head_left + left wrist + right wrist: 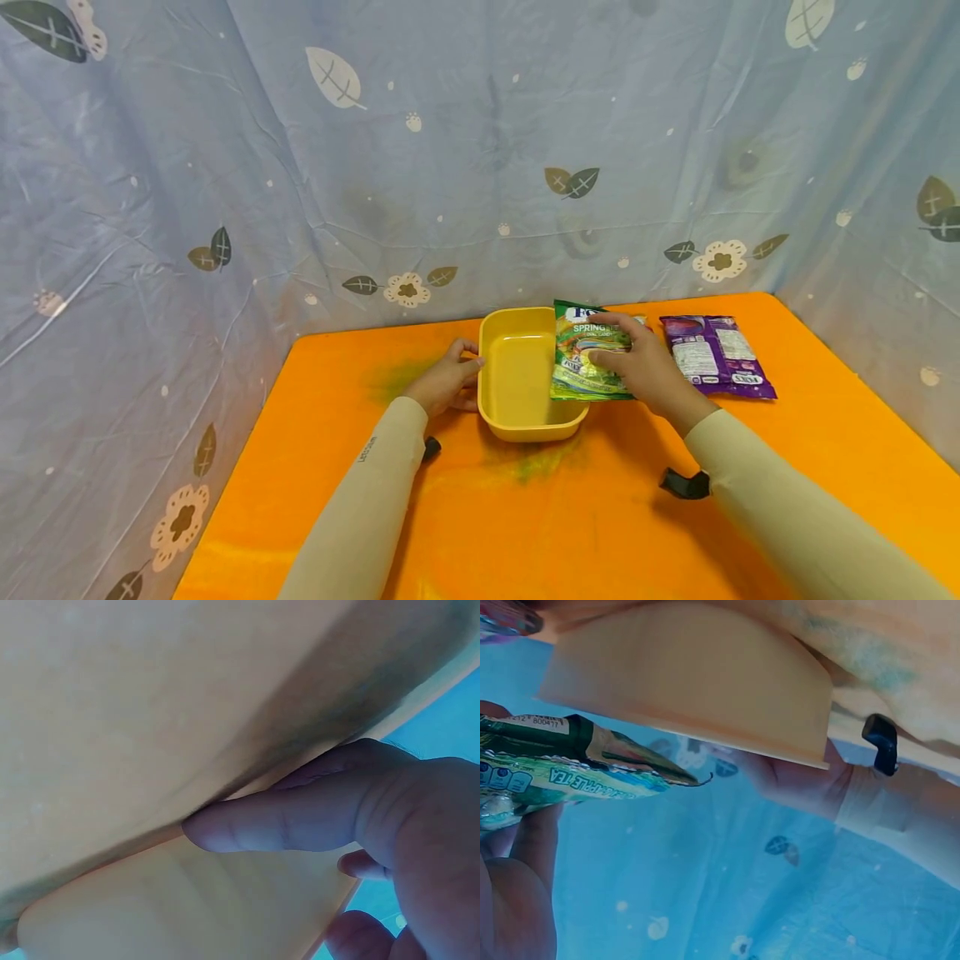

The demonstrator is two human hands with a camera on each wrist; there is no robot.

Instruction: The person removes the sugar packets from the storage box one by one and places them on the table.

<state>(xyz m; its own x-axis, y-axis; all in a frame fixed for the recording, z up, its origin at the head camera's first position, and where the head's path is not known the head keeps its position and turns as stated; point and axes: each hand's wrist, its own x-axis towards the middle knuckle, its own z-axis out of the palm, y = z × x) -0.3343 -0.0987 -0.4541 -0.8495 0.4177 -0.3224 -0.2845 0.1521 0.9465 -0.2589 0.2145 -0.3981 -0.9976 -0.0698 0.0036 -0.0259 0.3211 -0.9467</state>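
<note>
A yellow plastic tub (521, 375) stands on the orange-covered table. My left hand (448, 379) holds it at the left side, with the thumb at the rim and other fingers below it outside. In the left wrist view, one straight finger of that hand (285, 817) lies along the outside of the tub (180, 900), low by the table. My right hand (647, 362) grips a green candy bag (581, 354) printed "SPRING", thumb and fingers across its front. The bag is raised, its left edge overlapping the tub's right rim. Seen from the right wrist, the bag (562, 761) is beside the tub (690, 682).
To the right lies a purple candy bag (716, 358), its printed panels facing up. Black wrist-mounted pieces (684, 483) stick out by both sleeves. A pale blue curtain (480, 150) with leaves and flowers surrounds the table's back and sides.
</note>
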